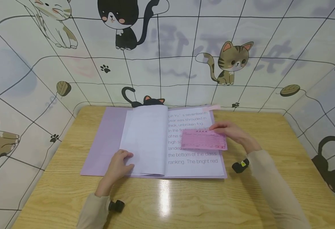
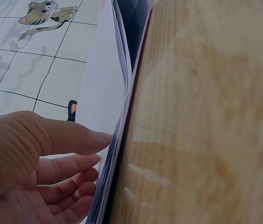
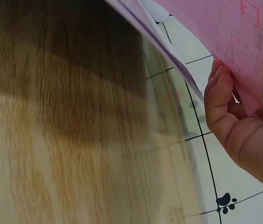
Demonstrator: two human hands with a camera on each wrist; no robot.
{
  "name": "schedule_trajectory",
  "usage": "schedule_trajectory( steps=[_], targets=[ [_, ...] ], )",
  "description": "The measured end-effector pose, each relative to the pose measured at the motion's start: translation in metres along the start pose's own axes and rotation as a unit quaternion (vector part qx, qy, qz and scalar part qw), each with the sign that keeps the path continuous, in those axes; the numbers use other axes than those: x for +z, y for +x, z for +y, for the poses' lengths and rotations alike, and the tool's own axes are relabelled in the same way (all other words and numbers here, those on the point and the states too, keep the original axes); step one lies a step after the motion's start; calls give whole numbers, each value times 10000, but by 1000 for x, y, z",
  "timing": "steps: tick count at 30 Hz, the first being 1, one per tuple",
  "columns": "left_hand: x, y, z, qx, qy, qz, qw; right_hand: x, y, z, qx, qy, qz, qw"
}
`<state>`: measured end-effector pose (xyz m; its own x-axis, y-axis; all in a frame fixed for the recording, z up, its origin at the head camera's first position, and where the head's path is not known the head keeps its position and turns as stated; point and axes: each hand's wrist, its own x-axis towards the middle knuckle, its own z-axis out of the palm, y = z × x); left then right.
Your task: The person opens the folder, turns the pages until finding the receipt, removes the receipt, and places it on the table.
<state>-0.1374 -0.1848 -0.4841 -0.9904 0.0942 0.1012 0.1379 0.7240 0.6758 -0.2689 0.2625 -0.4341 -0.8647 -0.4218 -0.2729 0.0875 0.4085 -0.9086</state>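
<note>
A purple-covered booklet point(image 1: 97, 152) lies spread on the table, its left page point(image 1: 146, 136) blank and its right page point(image 1: 194, 168) printed with large English text. Over that text my right hand point(image 1: 231, 132) holds a pink printed slip point(image 1: 203, 140) by its upper right corner. In the right wrist view the pink slip point(image 3: 234, 42) is pinched at its edge, tilted above the booklet's side. My left hand point(image 1: 119, 163) rests at the lower left of the blank page, thumb and fingers apart. The left wrist view shows that thumb point(image 2: 82, 137) touching the page near its bottom edge.
A pale pink tab point(image 1: 211, 108) sticks out at the booklet's top right corner. The wooden table point(image 1: 199, 203) is backed by a cat-patterned cloth point(image 1: 179, 73). Each wrist wears a small black camera, one by the left sleeve point(image 1: 116, 206), one by the right point(image 1: 240, 166).
</note>
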Motion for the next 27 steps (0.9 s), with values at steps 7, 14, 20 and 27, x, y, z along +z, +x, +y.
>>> schedule_trajectory(
  steps=[7,14,20,27],
  targets=[
    [0,0,1,10,25,4,10000,-9,-11,3,-28,186,96,9998],
    [0,0,2,53,13,19,10000,-20,-26,9,-121,190,121,9997],
    [1,0,2,53,-10,2,10000,-32,-41,14,-235,108,213,9994],
    [0,-1,2,52,17,-7,10000,-47,-60,24,-277,-97,476,9984]
  ],
)
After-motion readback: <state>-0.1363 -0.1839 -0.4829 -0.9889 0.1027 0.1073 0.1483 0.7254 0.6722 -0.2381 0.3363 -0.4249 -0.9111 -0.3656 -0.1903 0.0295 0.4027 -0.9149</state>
